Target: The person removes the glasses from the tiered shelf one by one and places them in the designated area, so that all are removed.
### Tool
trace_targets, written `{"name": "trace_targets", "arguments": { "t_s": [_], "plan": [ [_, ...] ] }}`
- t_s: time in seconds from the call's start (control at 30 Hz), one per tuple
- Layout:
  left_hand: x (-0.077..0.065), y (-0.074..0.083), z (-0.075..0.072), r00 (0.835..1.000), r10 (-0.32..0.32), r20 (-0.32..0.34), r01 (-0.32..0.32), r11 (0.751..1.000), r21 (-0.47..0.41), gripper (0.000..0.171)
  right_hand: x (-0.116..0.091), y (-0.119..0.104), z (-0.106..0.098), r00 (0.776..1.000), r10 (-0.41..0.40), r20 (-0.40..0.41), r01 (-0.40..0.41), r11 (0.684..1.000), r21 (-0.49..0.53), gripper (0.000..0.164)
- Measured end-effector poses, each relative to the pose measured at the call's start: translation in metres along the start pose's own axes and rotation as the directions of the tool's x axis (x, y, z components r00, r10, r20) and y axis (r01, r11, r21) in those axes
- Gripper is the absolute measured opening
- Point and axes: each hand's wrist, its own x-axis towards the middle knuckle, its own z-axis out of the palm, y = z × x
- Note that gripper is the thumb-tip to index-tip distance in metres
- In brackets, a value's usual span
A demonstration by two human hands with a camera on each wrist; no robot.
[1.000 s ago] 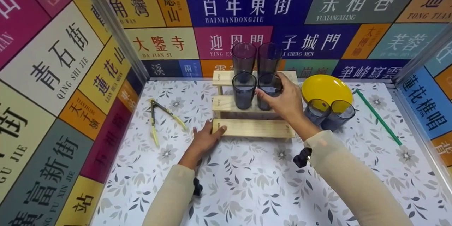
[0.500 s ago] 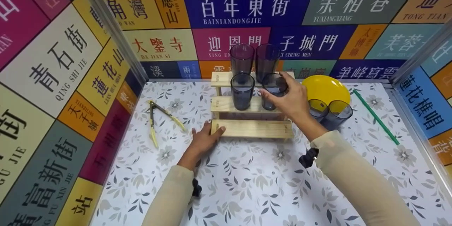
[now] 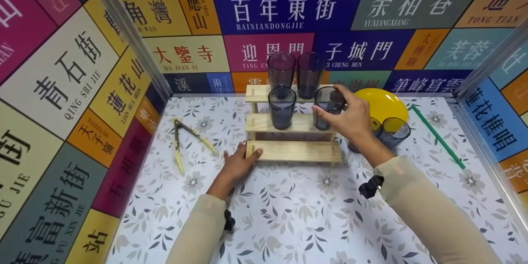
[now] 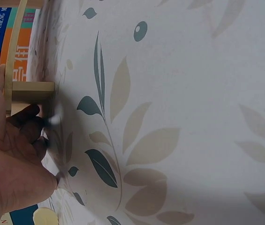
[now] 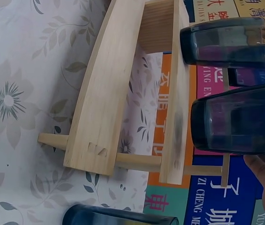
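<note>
My right hand (image 3: 352,117) grips a dark tinted glass (image 3: 328,109) between thumb and fingers, at the right end of the middle step of a three-step wooden rack (image 3: 295,151). In the right wrist view that glass (image 5: 240,122) is upright against the middle board, with fingertips behind it. A similar glass (image 3: 282,109) stands to its left on the same step, and two more glasses (image 3: 310,76) stand on the top step. My left hand (image 3: 236,167) holds the left end of the bottom step, thumb on top; the left wrist view shows fingers curled beneath the board (image 4: 34,89).
Two more glasses (image 3: 395,132) stand on the table right of the rack, one partly hidden by my right arm. Behind them is a yellow plate (image 3: 383,101). A green stick (image 3: 438,136) lies farther right; opened tongs (image 3: 197,135) lie left. Printed panels (image 3: 284,4) wall the table.
The gripped glass has slid right along the middle step with my right hand, widening the gap to its neighbour. My left hand stays on the rack.
</note>
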Motion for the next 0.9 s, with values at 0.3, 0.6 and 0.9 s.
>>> {"name": "trace_targets", "arguments": {
  "t_s": [0.3,0.6,0.9],
  "plan": [
    [0.003,-0.003,0.002,1.000,-0.011,0.005,0.011,1.000,0.007,0.087,-0.008,0.009,-0.017,0.999,-0.030,-0.016,0.030,1.000,-0.007,0.080],
    [0.004,-0.005,0.002,1.000,0.008,0.015,-0.008,1.000,0.015,0.086,-0.020,0.017,-0.033,1.000,0.001,-0.030,-0.001,1.000,-0.002,0.077],
    [0.001,-0.001,0.002,0.999,-0.038,0.010,0.039,0.999,-0.024,0.088,-0.033,0.026,-0.046,0.999,-0.025,-0.048,0.024,0.999,-0.032,0.078]
  ]
}}
